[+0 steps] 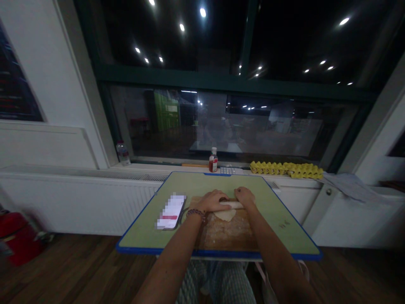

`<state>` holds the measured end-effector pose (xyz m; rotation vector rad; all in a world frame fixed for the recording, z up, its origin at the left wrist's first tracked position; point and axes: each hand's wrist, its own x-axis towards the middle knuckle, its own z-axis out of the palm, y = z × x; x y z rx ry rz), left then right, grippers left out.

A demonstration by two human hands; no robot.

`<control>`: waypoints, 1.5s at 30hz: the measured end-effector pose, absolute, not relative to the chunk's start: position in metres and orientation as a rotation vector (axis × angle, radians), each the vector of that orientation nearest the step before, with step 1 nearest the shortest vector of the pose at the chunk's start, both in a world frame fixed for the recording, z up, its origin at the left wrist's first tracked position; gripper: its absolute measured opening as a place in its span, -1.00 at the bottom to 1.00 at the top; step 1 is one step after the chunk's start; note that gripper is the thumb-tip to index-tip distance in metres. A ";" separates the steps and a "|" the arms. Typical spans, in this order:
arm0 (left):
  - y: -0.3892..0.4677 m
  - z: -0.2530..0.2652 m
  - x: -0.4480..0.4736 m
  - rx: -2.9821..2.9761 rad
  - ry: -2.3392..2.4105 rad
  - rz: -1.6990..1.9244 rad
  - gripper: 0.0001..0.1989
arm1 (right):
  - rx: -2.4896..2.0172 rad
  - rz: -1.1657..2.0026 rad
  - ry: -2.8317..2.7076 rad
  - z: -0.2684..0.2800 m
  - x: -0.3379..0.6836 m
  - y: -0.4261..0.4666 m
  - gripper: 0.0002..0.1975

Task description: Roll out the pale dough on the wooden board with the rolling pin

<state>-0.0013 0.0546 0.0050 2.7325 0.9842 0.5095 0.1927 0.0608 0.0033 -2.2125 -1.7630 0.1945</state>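
Note:
A pale rolling pin (pixel 233 205) lies across a floury wooden board (pixel 229 234). My left hand (pixel 215 201) is closed around its left part, with the thumb stretched along it. Over its right end, my right hand (pixel 245 196) is curled with the fingers bent. Thin dough (pixel 225 214) sticks out below the pin toward me. Whether some dough is wrapped round the pin, I cannot tell. My hands cover both of its ends.
A phone (pixel 171 212) with a lit screen lies left of the board on the green table (pixel 278 215). Beyond, the windowsill carries a small red-labelled bottle (pixel 213 160), a yellow egg tray (pixel 286 169) and a clear plastic bottle (pixel 122 153). White radiators flank the table.

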 end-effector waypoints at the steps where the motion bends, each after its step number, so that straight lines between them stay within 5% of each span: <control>1: 0.053 0.006 -0.001 2.729 0.992 0.510 -0.58 | -2.214 0.194 -1.765 0.003 0.193 0.061 -0.57; 39: 0.045 0.014 0.003 2.711 1.145 0.425 -0.47 | -2.206 0.132 -1.878 0.002 0.191 0.058 -0.57; 45: 0.033 0.024 0.011 2.417 1.825 0.344 -0.43 | -2.183 0.073 -2.007 0.005 0.188 0.049 -0.56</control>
